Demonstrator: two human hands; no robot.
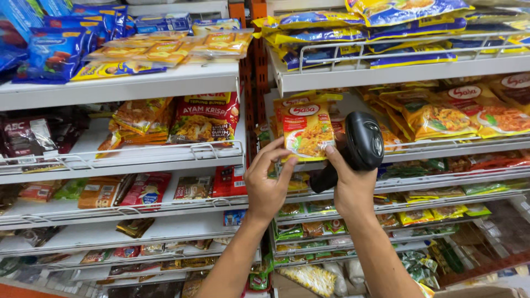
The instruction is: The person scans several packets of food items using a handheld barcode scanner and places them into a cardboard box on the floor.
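My left hand pinches the lower left corner of a yellow seasoning packet, held upright in front of the shelves. My right hand grips a black handheld barcode scanner just right of the packet, and its forefinger touches the packet's lower right corner. The scanner's head sits close beside the packet. Both forearms rise from the bottom middle of the view.
White store shelves with wire front rails fill the view. They hold blue and yellow snack bags at the top, a red flour mix packet, more yellow packets at the right, and small sachets lower down.
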